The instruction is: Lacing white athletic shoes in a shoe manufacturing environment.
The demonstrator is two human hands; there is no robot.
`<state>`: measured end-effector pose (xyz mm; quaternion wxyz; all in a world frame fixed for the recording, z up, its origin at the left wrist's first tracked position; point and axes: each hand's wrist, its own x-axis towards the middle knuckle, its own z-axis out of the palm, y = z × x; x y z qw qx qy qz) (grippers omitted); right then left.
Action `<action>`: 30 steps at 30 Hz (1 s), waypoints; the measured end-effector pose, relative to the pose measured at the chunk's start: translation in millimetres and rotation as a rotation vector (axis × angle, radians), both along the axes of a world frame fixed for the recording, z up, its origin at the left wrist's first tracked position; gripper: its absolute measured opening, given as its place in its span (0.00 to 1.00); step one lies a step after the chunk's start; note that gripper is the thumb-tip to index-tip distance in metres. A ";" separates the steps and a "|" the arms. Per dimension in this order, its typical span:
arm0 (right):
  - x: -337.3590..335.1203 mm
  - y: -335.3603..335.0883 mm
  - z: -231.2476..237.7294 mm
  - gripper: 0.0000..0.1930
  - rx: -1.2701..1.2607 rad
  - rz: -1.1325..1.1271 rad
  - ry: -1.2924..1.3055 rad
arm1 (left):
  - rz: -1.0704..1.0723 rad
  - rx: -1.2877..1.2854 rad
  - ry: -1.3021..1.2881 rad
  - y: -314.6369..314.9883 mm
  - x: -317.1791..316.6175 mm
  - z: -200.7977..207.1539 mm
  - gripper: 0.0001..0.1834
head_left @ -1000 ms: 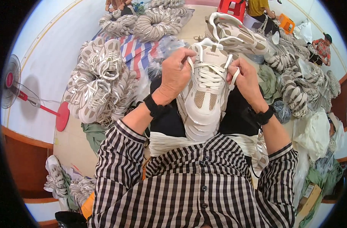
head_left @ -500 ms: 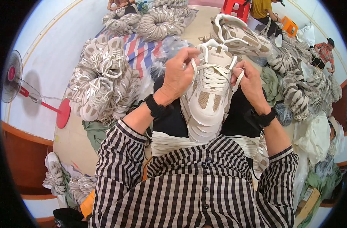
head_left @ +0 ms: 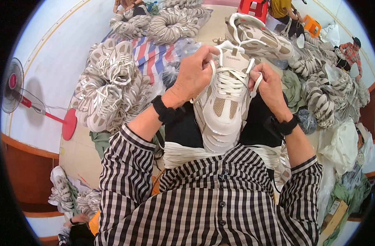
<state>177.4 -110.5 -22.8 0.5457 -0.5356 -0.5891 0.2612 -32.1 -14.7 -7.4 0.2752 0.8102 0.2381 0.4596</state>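
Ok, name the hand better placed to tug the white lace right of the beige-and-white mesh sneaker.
Probably the right hand: it holds that white lace; the left hand grips the opposite length.

Several parts were covered or cropped

The left hand (head_left: pixel 194 74) and right hand (head_left: pixel 267 82) each hid part of the white lace (head_left: pixel 213 73) within their grip. The top shoe (head_left: pixel 229 110) covered most of the shoes beneath (head_left: pixel 221 142). The upper edge cut off a red stool (head_left: pixel 255 10) and a person in yellow (head_left: pixel 280 9); the lower edge cropped the checked shirt (head_left: pixel 199 205). Printing on the carton (head_left: pixel 334 212) was too small to tell.
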 end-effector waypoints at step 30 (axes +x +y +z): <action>31.0 13.1 83.0 0.13 0.269 0.336 -1.151 | -0.468 0.817 1.004 31.1 22.6 91.8 0.14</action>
